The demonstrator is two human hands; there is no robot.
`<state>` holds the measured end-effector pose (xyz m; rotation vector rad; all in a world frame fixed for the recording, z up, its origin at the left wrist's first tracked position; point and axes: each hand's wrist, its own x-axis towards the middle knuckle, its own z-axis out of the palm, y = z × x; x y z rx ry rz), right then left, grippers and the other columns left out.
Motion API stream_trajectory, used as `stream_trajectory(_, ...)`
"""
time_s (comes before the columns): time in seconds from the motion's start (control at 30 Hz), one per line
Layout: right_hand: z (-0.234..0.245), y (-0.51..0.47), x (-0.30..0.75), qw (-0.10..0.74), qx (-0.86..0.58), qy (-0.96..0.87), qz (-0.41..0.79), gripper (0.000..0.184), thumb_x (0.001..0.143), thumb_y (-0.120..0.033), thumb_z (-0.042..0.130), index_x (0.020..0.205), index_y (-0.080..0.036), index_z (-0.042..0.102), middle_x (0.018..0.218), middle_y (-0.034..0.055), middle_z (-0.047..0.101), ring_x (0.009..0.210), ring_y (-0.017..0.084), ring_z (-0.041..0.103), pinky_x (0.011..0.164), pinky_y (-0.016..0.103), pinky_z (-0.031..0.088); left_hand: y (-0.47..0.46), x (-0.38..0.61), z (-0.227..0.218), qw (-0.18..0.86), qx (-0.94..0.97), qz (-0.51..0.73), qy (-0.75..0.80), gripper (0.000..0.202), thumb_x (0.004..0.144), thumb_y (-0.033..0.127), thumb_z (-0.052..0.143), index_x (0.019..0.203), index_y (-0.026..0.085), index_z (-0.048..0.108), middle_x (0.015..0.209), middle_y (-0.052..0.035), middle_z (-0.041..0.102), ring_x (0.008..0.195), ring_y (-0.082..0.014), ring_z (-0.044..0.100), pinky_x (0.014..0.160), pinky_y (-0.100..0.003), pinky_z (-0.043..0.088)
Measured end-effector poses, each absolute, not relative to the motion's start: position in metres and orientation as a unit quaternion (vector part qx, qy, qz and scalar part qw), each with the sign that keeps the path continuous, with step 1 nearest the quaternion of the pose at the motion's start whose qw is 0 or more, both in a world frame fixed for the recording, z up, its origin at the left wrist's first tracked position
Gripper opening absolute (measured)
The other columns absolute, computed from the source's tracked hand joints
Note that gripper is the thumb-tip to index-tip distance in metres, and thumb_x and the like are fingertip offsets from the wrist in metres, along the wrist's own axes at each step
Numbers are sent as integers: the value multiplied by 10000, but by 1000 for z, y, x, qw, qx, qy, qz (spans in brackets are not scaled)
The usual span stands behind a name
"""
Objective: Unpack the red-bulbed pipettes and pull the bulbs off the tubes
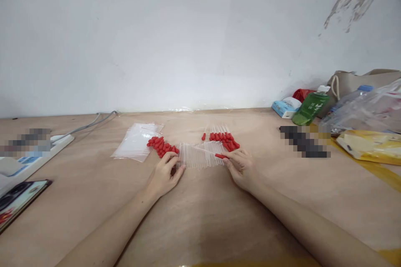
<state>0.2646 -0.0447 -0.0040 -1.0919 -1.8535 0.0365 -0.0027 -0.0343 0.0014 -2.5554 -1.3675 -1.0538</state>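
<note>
Clear thin glass tubes [200,158] lie side by side in a flat row between my hands. My right hand [242,169] pinches a glass dropper by its red rubber bulb [220,156]; its clear tube slants up to the left over the row. At the row's left end, my left hand [166,173] has its fingers curled and thumb and fingertips close together. Whether a tube is between them I cannot make out. A heap of loose red bulbs [161,146] sits just beyond my left hand. Droppers with red bulbs fitted [221,136] lie beyond the row, near my right hand.
Clear plastic bags [136,142] lie behind left. A white power strip [37,160] and a phone [23,200] are at the left. To the right are a tissue pack [283,109], a green bottle [311,106], plastic bags [372,100] and a blurred dark object [303,142].
</note>
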Motion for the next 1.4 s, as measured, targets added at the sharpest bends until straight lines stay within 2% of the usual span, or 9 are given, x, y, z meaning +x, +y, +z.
stream_trajectory(0.17, -3, -51, 260, 446, -399, -801, 27, 212, 811, -223, 508, 987, -260, 620, 807, 19, 647, 764, 168, 497, 759, 360, 363, -41, 4, 15, 107, -822, -379, -411, 236, 768, 292, 558, 961, 156, 543, 994, -91, 554, 952, -208, 515, 833, -348, 418)
stream_trajectory(0.23, -2, -54, 258, 433, -372, -820, 30, 224, 810, -214, 508, 1000, -266, 616, 825, 14, 653, 772, 164, 494, 752, 356, 356, -44, 8, 15, 141, -842, -362, -374, 247, 776, 274, 559, 1002, 175, 553, 983, -79, 583, 923, -206, 515, 807, -355, 400)
stream_trajectory(0.33, -1, -56, 254, 422, -357, -833, 27, 221, 818, -215, 502, 994, -278, 619, 847, 6, 664, 774, 157, 498, 749, 353, 341, -46, 15, 9, 154, -885, -308, -313, 189, 805, 248, 534, 983, 224, 590, 863, -30, 631, 807, -171, 525, 756, -338, 368)
stream_trajectory(0.5, -1, -56, 249, 408, -368, -835, -7, 193, 796, -275, 543, 967, -289, 632, 859, 5, 658, 783, 152, 504, 776, 354, 316, -47, 23, 0, 132, -899, -284, -306, 153, 838, 250, 487, 912, 206, 613, 703, -11, 617, 695, -136, 515, 712, -312, 338)
stream_trajectory(0.6, -4, -56, 245, 405, -359, -840, -40, 176, 764, -350, 588, 912, -278, 648, 795, 3, 640, 752, 142, 500, 788, 350, 297, -48, 24, 1, 129, -901, -286, -301, 142, 842, 237, 480, 886, 199, 609, 702, -13, 613, 682, -135, 509, 691, -307, 328)
stream_trajectory(0.77, -7, -56, 242, 384, -347, -851, -93, 107, 784, -323, 578, 804, -267, 666, 618, -15, 582, 669, 123, 462, 785, 341, 277, -52, 21, 5, 114, -910, -266, -297, 200, 867, 240, 424, 806, 186, 607, 648, -12, 583, 641, -124, 494, 650, -293, 316)
stream_trajectory(1.07, -3, -61, 244, 363, -327, -867, -96, 138, 808, -283, 532, 751, -253, 655, 568, -24, 546, 654, 123, 434, 814, 366, 264, -52, 18, 3, 76, -916, -258, -297, 213, 870, 247, 414, 822, 185, 612, 629, -17, 569, 621, -127, 489, 620, -282, 341)
stream_trajectory(1.27, -4, -58, 252, 388, -340, -853, -75, 126, 800, -264, 532, 773, -247, 654, 622, -5, 582, 669, 132, 471, 774, 348, 316, -51, 12, -1, 69, -902, -290, -313, 186, 866, 248, 426, 904, 199, 601, 726, -18, 596, 639, -110, 548, 609, -229, 416)
stream_trajectory(1.4, -4, -39, 278, 500, -423, -755, 21, 163, 807, -294, 506, 834, -219, 648, 743, 33, 610, 709, 147, 522, 696, 306, 398, -38, -1, 2, 80, -833, -388, -386, 193, 863, 195, 415, 957, 200, 583, 810, -29, 564, 714, -111, 552, 664, -217, 454)
